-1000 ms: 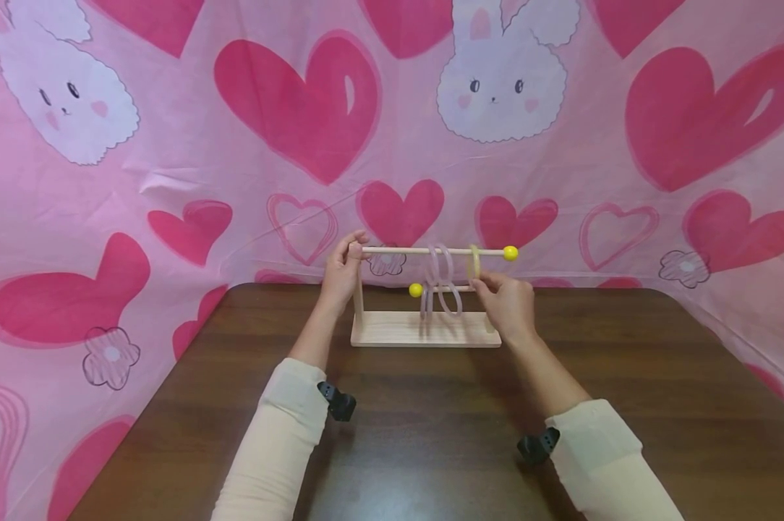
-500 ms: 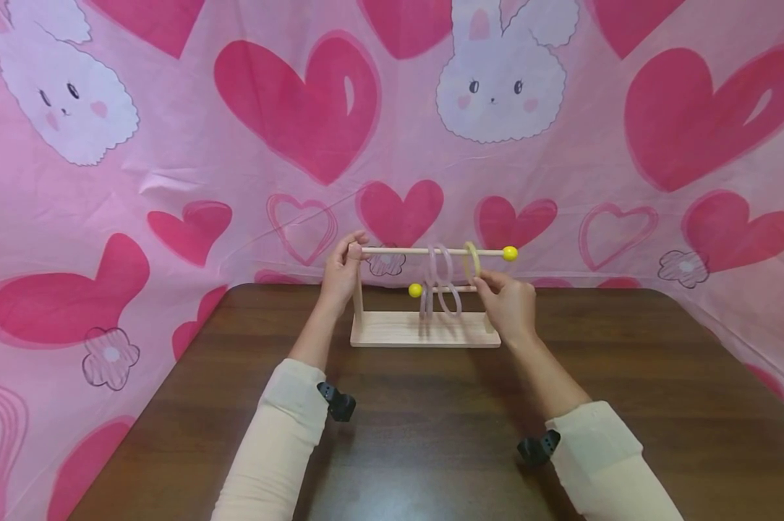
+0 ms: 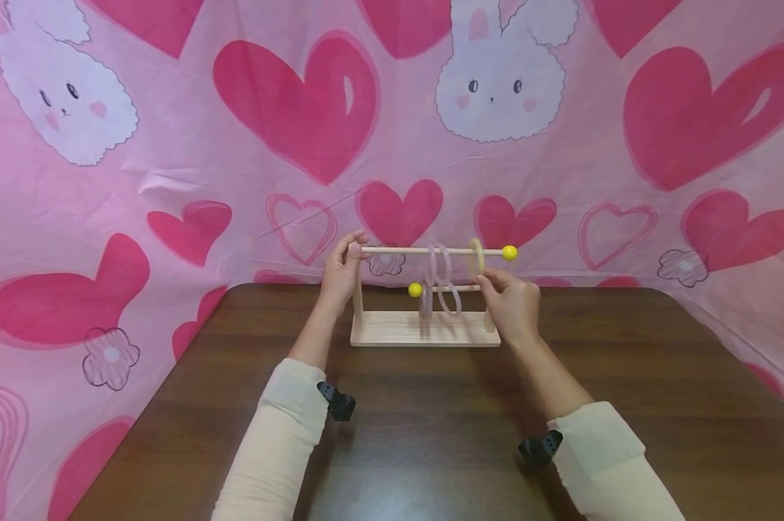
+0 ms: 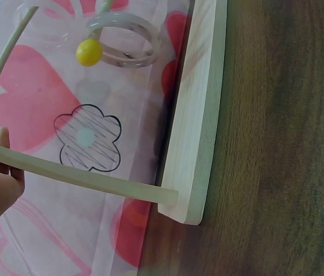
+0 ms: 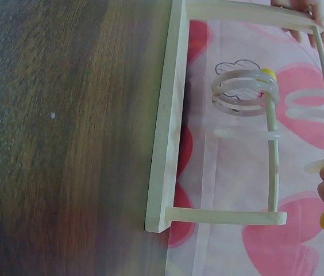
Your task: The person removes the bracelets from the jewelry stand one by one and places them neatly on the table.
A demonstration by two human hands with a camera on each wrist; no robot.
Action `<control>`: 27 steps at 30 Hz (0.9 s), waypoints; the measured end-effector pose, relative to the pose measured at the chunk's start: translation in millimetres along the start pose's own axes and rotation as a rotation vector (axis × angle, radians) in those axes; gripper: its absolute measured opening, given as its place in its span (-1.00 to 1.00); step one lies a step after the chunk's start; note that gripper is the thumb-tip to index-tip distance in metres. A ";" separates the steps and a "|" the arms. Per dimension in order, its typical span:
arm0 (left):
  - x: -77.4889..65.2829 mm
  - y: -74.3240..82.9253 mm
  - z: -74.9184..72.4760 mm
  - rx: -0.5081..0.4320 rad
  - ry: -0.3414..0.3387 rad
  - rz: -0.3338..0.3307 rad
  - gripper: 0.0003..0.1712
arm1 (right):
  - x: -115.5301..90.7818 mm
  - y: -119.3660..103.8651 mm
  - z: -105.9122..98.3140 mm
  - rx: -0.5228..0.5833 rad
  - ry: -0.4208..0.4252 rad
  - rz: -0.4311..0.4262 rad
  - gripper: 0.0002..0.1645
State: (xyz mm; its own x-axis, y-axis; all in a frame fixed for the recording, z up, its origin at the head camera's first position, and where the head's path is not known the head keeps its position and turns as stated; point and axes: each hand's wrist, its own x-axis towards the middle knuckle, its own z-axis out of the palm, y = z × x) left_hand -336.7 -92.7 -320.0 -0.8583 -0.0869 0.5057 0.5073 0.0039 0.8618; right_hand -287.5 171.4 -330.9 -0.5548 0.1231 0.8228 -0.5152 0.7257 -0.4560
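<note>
A wooden bangle stand has an upper rod and a shorter lower rod, each ending in a yellow ball. My left hand grips the top of the left post, thumb in front and fingers behind. With thumb and fingertips, my right hand pinches the lower edge of a pale yellow ring. That ring encircles the upper rod, a little left of the end ball. Further left on this rod hang two lilac rings. Several more translucent rings are on the lower rod.
The stand rests on a dark brown wooden table, near its far edge. Behind it hangs a pink cloth printed with hearts and rabbits. A dark wrist camera is strapped at each cream sleeve.
The yellow ring shifted slightly left and tilted, then moved a little right and up along the upper rod with my right hand. My left hand stays at the post.
</note>
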 end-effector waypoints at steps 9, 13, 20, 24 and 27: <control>0.8 -0.5 -1.5 0.014 -0.005 -0.011 -0.61 | 0.7 0.5 -1.9 0.007 0.031 0.061 -0.84; 0.8 0.3 -1.0 0.021 -0.006 -0.010 -0.61 | 0.8 1.9 -3.7 0.014 0.046 0.071 -0.84; 1.3 0.7 0.1 0.002 -0.009 -0.004 -0.61 | 0.3 6.0 -5.6 0.014 0.080 0.058 -0.84; 1.6 0.0 0.0 -0.005 -0.009 -0.005 -0.61 | -0.1 7.5 -6.9 0.001 0.092 0.062 -0.84; 1.8 -0.9 -0.2 -0.013 -0.009 -0.007 -0.60 | 0.1 8.9 -8.9 -0.001 0.097 0.062 -0.83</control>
State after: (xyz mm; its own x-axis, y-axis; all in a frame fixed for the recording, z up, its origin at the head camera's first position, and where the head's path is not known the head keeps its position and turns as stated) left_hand -338.6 -93.1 -319.9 -0.8624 -0.0781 0.5002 0.5024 -0.0098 0.8646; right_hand -286.3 183.9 -331.8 -0.5200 0.2323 0.8220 -0.4810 0.7156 -0.5066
